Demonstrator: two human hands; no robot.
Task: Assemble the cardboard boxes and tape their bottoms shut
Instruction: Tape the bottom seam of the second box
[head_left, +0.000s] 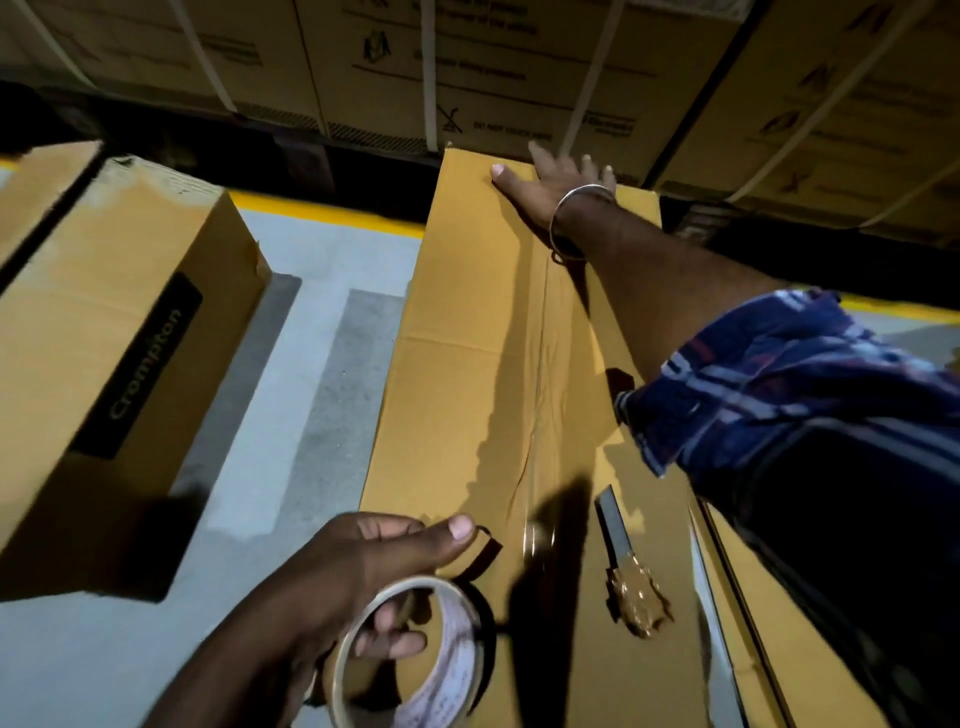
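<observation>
While my right hand (558, 179) lies flat with straight fingers on the far end of the long cardboard box (478, 364), my left hand (363, 566) grips the tape roll (415, 660) near the box's near end, fingers curled through the core and thumb extended above it. Box lies lengthwise away from me on the grey floor (291, 405); its two flaps meet along a centre seam (540, 374) running down the top face. Clear tape appears to cover the seam, judging by the glare near the near end, though the dim light makes this uncertain. A metal bangle (571, 223) sits on my right wrist, and a blue plaid sleeve (789, 374) is rolled above the forearm. On the top face, just right of the seam at the near end, rests a small cutter (618, 540) with a wad of brown tape stuck at its near end. A second box (119, 364), printed "Crompton", stands to the left, well apart. Strapped cartons (467, 67) are stacked along the far side, behind a yellow floor line (322, 210).
</observation>
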